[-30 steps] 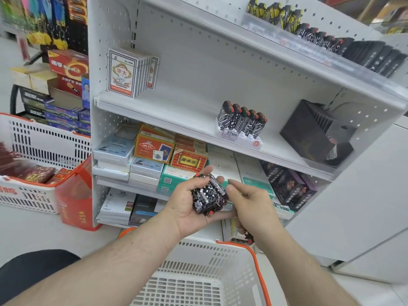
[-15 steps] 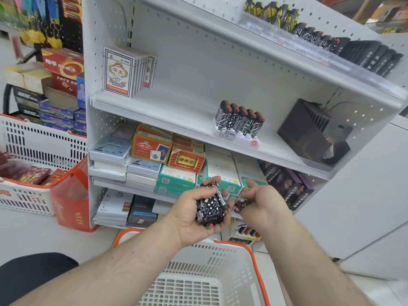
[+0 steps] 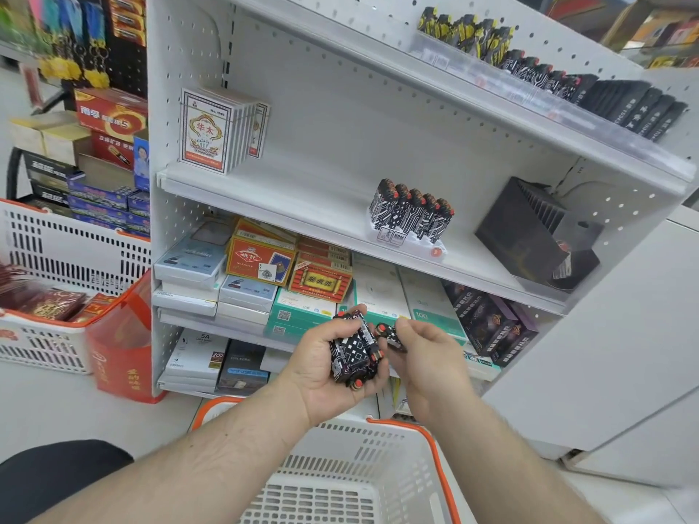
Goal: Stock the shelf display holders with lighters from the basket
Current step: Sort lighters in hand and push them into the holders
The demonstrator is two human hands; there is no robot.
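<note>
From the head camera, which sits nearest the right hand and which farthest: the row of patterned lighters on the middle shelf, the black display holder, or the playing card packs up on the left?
1. Row of patterned lighters, middle shelf, straight above the right hand.
2. Black display holder, same shelf, up to the right.
3. Playing card packs, far upper left.

The first two are close; the lighters look slightly nearer.

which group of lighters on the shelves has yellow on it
The lighters at the left end of the top shelf row; the row beside them and the middle-shelf lighters are black, white and red.
</note>
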